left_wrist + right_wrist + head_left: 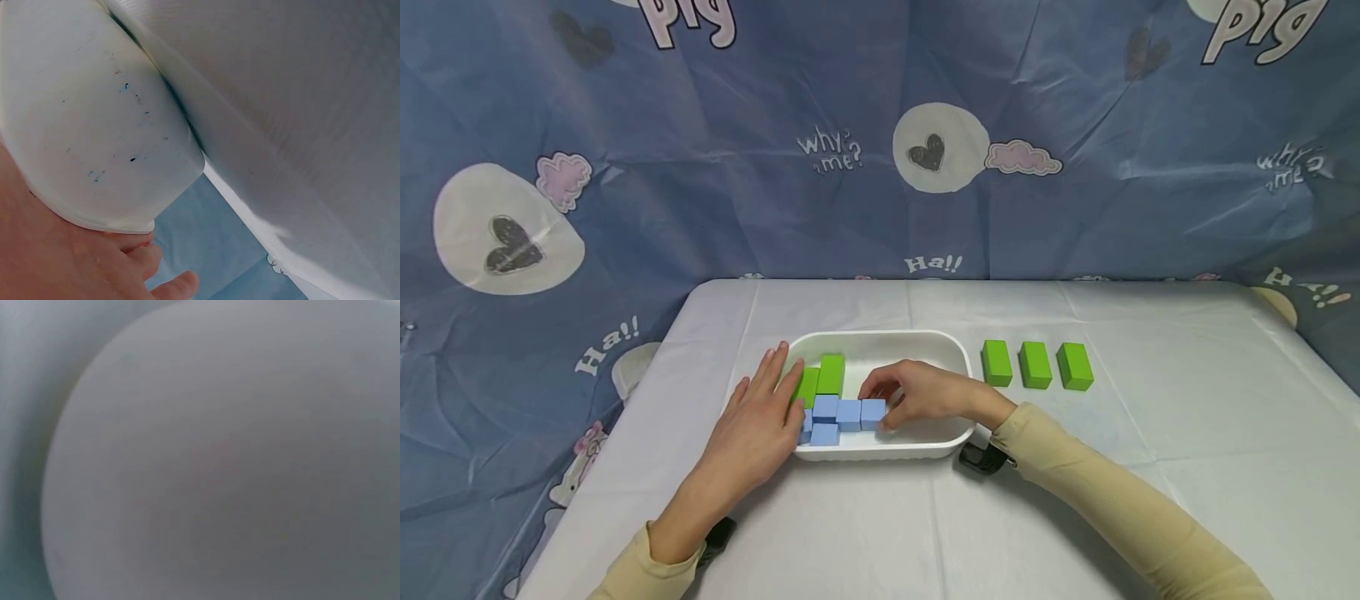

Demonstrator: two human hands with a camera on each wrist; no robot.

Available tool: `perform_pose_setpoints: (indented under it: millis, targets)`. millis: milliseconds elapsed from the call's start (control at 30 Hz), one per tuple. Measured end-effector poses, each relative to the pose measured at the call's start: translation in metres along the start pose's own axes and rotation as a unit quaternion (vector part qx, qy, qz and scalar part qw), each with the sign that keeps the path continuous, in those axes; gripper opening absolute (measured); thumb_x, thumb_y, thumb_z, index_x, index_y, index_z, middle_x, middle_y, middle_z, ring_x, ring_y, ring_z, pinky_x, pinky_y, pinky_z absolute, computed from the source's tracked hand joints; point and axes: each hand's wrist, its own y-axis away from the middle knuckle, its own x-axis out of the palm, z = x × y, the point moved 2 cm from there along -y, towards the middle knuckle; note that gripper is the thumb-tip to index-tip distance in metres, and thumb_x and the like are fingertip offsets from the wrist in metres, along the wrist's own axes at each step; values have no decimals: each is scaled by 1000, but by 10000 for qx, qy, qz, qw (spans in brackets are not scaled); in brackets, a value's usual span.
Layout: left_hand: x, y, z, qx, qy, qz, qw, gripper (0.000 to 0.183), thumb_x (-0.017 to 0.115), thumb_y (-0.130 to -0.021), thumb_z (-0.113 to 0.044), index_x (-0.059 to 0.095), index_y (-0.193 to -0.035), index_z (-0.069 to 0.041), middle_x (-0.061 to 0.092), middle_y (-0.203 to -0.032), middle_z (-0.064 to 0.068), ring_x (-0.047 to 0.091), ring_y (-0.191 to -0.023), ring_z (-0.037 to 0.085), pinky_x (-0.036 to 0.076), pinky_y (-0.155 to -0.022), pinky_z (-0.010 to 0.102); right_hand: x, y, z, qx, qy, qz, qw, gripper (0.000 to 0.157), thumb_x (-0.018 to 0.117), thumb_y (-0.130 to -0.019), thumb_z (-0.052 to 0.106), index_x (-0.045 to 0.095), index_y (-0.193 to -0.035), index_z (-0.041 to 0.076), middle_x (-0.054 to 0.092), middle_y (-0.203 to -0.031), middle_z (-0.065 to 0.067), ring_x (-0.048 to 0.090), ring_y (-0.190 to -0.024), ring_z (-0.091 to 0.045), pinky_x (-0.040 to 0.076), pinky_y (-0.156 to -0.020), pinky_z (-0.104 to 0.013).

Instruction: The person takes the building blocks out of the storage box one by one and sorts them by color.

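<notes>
A white plastic tray (917, 451) holds two green blocks (831, 375) and several blue blocks (824, 435) at its left side. My left hand (752, 429) rests over the tray's left end with its fingers extended, hiding part of the blocks there. Inside the tray, my right hand (928, 392) pinches the rightmost blue block (872, 413) between thumb and fingers, at the end of a short row. In the left wrist view the tray's outer wall (112, 125) lies beside the left hand (81, 250). The right wrist view is blurred, filled by a pale curved surface.
Three green blocks (1035, 365) stand in a row on the white-covered table (865, 533), right of the tray. Behind the table hangs a blue printed cloth (820, 217). Dark wrist cameras (983, 457) sit under both wrists.
</notes>
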Motion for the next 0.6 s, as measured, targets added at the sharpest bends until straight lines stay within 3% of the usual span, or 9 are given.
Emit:
perform_pose_setpoints:
  millis: [433, 600]
  targets:
    - [2, -1, -1, 0, 30, -9, 10000, 56, 41, -102, -26, 35, -152, -4, 11, -164, 12, 8, -150, 28, 15, -113, 60, -4, 6, 2, 202, 61, -160, 9996, 34, 82, -78, 8, 69, -109, 10, 68, -102, 5, 65, -92, -11, 52, -84, -25]
    - [1, -1, -1, 25, 37, -35, 10000, 55, 41, -102, -26, 36, -152, -3, 12, -163, 12, 8, -150, 28, 15, -113, 60, -4, 6, 1, 135, -211, -237, 9994, 35, 80, -77, 7, 68, -110, 8, 68, -104, 1, 68, -91, -15, 53, -84, -27]
